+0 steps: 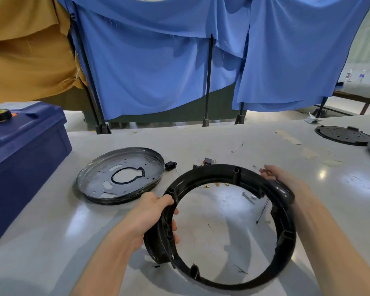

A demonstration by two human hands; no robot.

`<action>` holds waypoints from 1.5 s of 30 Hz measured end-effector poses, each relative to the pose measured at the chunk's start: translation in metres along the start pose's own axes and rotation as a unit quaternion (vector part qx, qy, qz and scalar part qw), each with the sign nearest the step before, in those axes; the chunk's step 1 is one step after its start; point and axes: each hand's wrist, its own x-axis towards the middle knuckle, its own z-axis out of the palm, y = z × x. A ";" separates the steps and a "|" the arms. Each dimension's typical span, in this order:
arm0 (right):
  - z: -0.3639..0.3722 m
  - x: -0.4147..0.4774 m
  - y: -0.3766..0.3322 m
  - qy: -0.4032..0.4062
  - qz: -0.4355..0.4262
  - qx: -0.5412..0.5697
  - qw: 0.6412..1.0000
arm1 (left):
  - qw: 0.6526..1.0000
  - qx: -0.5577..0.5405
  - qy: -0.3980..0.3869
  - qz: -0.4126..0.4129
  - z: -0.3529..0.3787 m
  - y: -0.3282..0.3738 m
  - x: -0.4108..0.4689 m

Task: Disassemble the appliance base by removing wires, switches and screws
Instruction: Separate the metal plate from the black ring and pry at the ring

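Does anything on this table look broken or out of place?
Nothing looks broken. The big black plastic ring is tilted only because the left hand and right hand hold it. Small brass bits, a silver screw and a thin dark rod lie loose on the grey table, normal for dismantling.

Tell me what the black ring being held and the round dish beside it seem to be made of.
The ring looks like moulded black plastic, fairly glossy: ribs and posts are formed into its inner wall. The dish seems thin pressed metal, dark inside with a shiny reflecting rim and punched holes.
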 end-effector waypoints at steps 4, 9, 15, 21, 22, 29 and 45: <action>0.005 -0.020 -0.024 0.131 -0.186 0.081 0.970 | 1.000 -0.008 -0.009 -0.004 0.002 -0.010 -0.003; 0.018 -0.053 -0.045 0.117 -0.357 0.131 0.917 | 1.000 -0.012 -0.003 0.000 0.008 -0.015 -0.002; 0.061 -0.080 -0.002 -0.013 -0.317 -0.101 0.943 | 0.998 -0.033 0.033 0.029 0.018 -0.018 -0.004; 0.078 -0.103 0.039 -0.163 -0.352 -0.203 0.899 | 0.991 -0.071 0.086 0.074 0.028 -0.015 -0.007; 0.080 -0.104 0.040 -0.167 -0.361 -0.206 0.894 | 0.989 -0.073 0.097 0.082 0.030 -0.016 -0.007; 0.086 -0.117 0.044 -0.194 -0.436 -0.271 0.836 | 0.973 -0.074 0.163 0.145 0.043 -0.018 -0.011; 0.123 -0.133 0.034 -0.224 -0.482 -0.461 0.711 | 0.963 0.018 0.205 0.171 0.050 -0.019 -0.019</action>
